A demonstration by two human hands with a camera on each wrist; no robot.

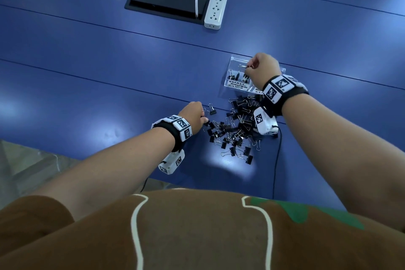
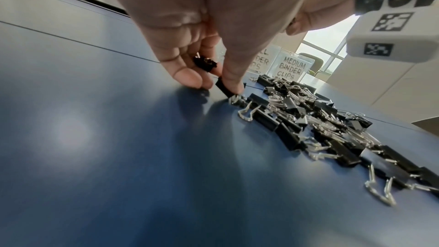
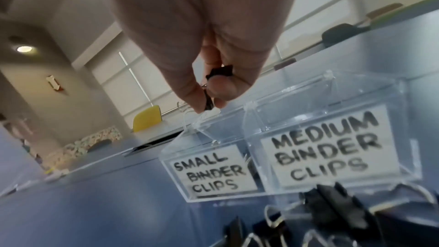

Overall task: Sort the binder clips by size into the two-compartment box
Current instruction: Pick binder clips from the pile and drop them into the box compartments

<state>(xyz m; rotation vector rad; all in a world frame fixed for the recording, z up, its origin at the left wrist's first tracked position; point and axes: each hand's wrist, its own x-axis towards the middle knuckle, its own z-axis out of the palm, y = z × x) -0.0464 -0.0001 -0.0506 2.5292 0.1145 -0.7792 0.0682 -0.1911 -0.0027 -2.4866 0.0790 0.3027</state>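
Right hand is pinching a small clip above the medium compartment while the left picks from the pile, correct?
Not quite. The right hand pinches its small clip above the small compartment, as the right wrist view shows. The left hand does pick at the pile.

head view looks down from above; both wrist views sit low, sharing the labelled box (image 3: pixel 297 138).

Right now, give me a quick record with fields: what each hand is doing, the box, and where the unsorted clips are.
left hand: pinches a small black binder clip, fingertips at the pile's edge
right hand: pinches a small black clip over the small compartment
clear plastic two-compartment box: labelled small and medium; several clips in small
pile of black binder clips: on the blue table, in front of the box
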